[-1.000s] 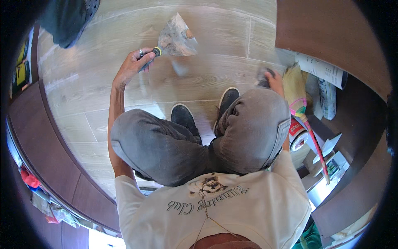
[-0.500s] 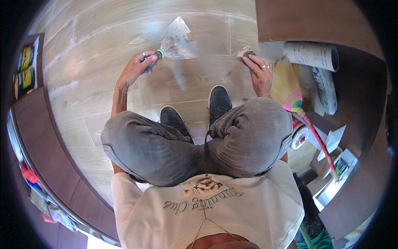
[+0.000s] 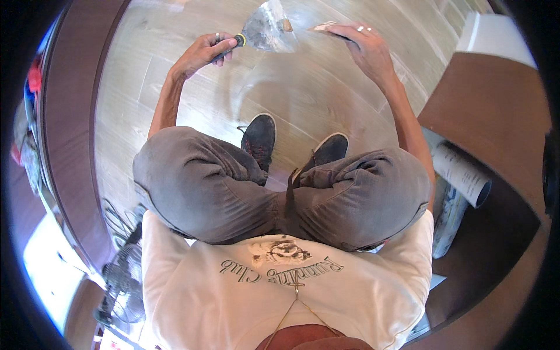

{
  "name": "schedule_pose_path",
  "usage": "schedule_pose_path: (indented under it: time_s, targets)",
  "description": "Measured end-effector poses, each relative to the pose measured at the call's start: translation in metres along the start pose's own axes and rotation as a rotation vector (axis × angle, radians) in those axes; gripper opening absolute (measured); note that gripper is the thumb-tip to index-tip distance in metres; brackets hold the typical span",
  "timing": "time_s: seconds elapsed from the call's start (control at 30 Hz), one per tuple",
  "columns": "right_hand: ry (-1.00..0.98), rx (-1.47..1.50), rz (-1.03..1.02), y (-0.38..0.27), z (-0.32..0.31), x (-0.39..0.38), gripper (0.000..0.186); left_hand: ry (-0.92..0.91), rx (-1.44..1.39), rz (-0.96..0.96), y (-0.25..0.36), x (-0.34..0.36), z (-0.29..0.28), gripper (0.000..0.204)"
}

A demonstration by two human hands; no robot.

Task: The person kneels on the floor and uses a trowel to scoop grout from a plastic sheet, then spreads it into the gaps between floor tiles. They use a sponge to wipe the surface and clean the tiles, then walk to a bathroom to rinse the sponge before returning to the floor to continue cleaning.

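My left hand (image 3: 205,53) is closed around the dark handle of a wide putty knife (image 3: 267,26). Pale smears cover its metal blade, and a brown lump sits near one edge. My right hand (image 3: 370,49) grips a small flat scraper-like piece (image 3: 322,27), dark under the fingers and beige at its tip. The fingers hide much of that piece, so its exact kind is unclear. Its tip points at the putty knife's blade, with a small gap between them. Both hands are above the floor, beyond my shoes.
Wood-patterned tiles (image 3: 175,81) cover the floor. On the right, a brown cabinet (image 3: 484,105) stands near a pale roll (image 3: 464,175) and a long wrapped package (image 3: 449,224). A long brown panel (image 3: 70,99) runs along the left, with a dark fan (image 3: 122,280) behind me.
My body and view have turned, bringing the fan in and taking the broom out of sight. Both hands are farther forward, and the right-hand piece is closer to the putty knife.
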State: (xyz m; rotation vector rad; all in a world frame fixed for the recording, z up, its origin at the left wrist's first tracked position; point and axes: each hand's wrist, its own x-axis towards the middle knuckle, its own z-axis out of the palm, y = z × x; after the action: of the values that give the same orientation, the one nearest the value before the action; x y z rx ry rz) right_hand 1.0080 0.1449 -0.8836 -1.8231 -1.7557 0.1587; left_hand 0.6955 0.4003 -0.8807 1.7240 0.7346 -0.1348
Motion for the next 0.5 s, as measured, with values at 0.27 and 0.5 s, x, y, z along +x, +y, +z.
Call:
schedule_pose_path:
  time_s: [0.27, 0.5]
  targets:
    - [-0.169, -0.156, -0.295, 0.01, 0.048, 0.018, 0.041, -0.03, -0.06, -0.102, -0.033, -0.029, 0.043, 0.046]
    - [-0.327, -0.241, -0.313, 0.026, 0.065, 0.008, 0.042, -0.067, -0.036, -0.052, -0.047, 0.002, 0.076, 0.045]
